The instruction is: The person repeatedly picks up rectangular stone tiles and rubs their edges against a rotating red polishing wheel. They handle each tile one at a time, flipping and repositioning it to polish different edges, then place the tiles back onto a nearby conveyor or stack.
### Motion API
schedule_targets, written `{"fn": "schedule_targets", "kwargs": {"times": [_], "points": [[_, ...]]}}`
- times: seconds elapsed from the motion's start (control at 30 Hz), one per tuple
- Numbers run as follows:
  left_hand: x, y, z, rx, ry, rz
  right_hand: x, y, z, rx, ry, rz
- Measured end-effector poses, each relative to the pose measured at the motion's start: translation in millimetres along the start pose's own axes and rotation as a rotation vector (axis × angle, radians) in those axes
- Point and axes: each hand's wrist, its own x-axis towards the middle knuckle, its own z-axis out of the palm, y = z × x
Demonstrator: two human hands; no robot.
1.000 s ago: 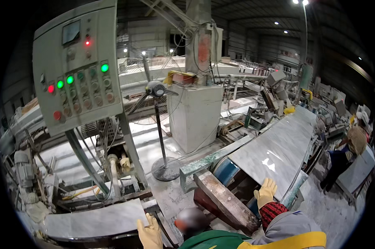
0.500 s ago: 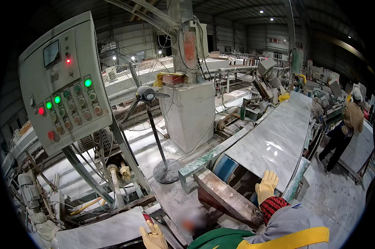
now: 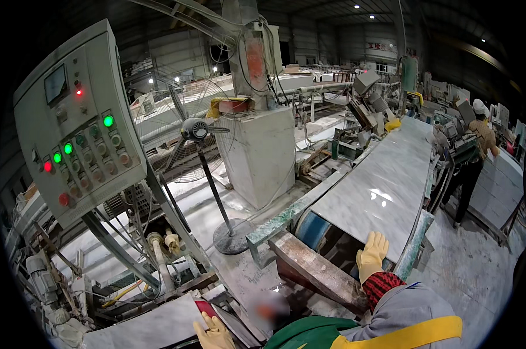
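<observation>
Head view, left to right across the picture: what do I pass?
Grey control panel with lit buttons → standing fan → pale machine block → long marble slab on the conveyor, right hand at its near end → a person at the far right stacks.

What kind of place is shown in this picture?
Most likely a stone-processing factory: a long grey marble slab lies on a conveyor line, a control panel with lit buttons stands at left, and a pedestal fan stands on the dusty wet floor.
</observation>
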Motion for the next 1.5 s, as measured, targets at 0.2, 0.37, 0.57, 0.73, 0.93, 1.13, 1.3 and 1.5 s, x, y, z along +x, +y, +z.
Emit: {"fn": "schedule_targets", "kwargs": {"times": [0.2, 0.37, 0.57, 0.73, 0.93, 1.13, 1.3, 1.5], "points": [[-8, -11, -4, 0.671, 0.046, 0.220, -2, -3, 6, 0.021, 0.031, -0.020], [7, -41, -25, 2.083, 0.263, 0.748, -3, 7, 11, -0.019, 0.090, -0.049], [9, -70, -46, 2.013, 0.043, 0.736, 7, 3, -4, 0.050, 0.011, -0.142], [13, -63, -42, 1.885, 0.065, 0.759, 35, 1, 1, -0.085, -0.184, -0.160], [12, -47, -46, 2.135, 0.198, 0.770, 58, 29, 63, -0.338, -0.307, -0.213], [1, -7, -42, 2.356, 0.472, 0.840, 105, -6, -17, -0.262, -0.673, -0.346], [9, -4, -46, 2.334, 0.573, 0.928, 218, 75, 14, -0.073, -0.772, -0.203], [3, 25, -42, 2.458, 0.599, 0.822, 234, 92, 26, 0.562, -0.685, 0.404]]}}
